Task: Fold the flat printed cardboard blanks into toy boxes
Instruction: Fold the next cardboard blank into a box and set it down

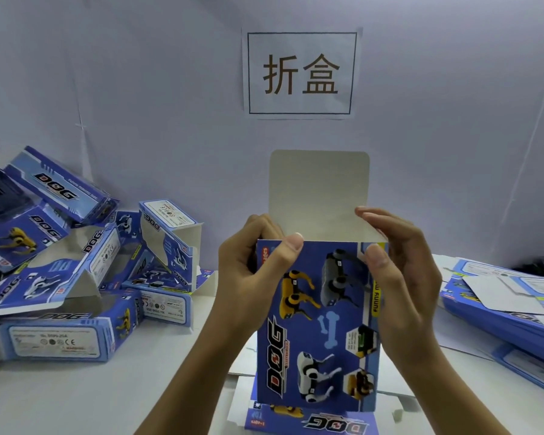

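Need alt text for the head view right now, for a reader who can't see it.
Both hands, left hand and right hand, hold an upright blue DOG box with its top flap standing open. Folded boxes are piled at left, flat blanks stacked at right.

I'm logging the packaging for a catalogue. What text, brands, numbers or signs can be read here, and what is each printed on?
"折盒": paper sign on the wall.
"DOG": front of the box held by the left hand and right hand.
"FUNNY M...", cut off: yellow strip on that box's edge.
"DOG": folded boxes piled at left.
"CE": label on the lowest folded box; its number line is too blurred.
"DOG": flat blank on the table.
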